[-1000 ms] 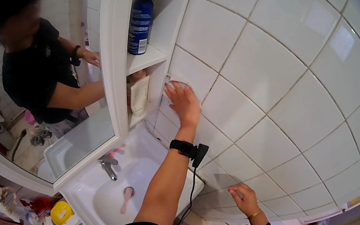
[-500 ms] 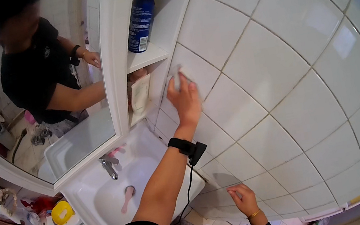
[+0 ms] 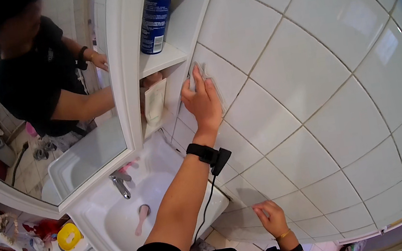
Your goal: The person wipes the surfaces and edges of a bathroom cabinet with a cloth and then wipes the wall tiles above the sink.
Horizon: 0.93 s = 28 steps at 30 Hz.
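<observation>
My left hand [image 3: 203, 105] presses a thin whitish cloth [image 3: 215, 90] against the tiled wall, just right of the shelf unit. Its fingers point up and are slightly spread over the cloth, whose edges show around them. I cannot tell the cloth's exact kind. A black band with a small device and a cable is on that wrist. Low on the right, my right hand [image 3: 273, 217] hangs near the wall with bent fingers, thumb apart from them, and nothing visible in it. A gold bracelet and a black band circle its wrist.
Below my left arm is a white washbasin [image 3: 97, 215] with a chrome tap [image 3: 120, 185] and a pink-handled brush [image 3: 143, 221]. A blue spray can [image 3: 155, 19] and a pale tube [image 3: 155, 102] stand on the shelves. Left are a mirror [image 3: 84, 154] and a yellow container [image 3: 69, 236].
My left hand has shifted slightly up and left along the tiles, and more of the cloth shows around its fingers. My right hand is nearly still.
</observation>
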Tool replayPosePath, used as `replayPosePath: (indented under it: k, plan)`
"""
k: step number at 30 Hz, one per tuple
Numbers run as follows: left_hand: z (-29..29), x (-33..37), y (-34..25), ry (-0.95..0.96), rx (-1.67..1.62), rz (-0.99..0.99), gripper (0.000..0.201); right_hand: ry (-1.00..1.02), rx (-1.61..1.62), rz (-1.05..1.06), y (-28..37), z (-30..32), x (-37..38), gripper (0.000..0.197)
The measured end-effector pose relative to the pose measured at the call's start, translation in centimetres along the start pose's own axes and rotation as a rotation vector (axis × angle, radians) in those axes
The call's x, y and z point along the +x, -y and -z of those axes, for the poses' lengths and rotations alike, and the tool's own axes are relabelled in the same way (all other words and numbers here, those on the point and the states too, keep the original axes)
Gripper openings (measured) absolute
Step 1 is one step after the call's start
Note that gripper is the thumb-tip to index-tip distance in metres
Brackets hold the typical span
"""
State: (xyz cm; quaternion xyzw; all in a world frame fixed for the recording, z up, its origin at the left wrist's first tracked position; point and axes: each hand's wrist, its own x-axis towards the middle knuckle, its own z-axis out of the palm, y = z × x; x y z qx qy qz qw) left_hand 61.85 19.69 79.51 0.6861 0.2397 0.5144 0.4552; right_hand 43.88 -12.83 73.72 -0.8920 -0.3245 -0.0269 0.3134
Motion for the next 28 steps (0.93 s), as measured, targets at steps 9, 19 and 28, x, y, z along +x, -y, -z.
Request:
replayPosePath:
  k: [9,19,28]
  plan:
    - [-0.3,-0.1,0.4,-0.002,-0.130,-0.129,0.057,0.004,0.014,0.003,-0.2,-0.5,0.0,0.005]
    - [-1.5,-4.0,3.2,0.050,-0.118,0.033,0.059,-0.032,0.023,-0.039,-0.9,0.2,-1.0,0.006]
    - [-1.7,-5.9,-0.1,0.248,-0.129,-0.127,0.068,-0.028,-0.026,-0.026,-1.2,0.4,-2.0,0.006]
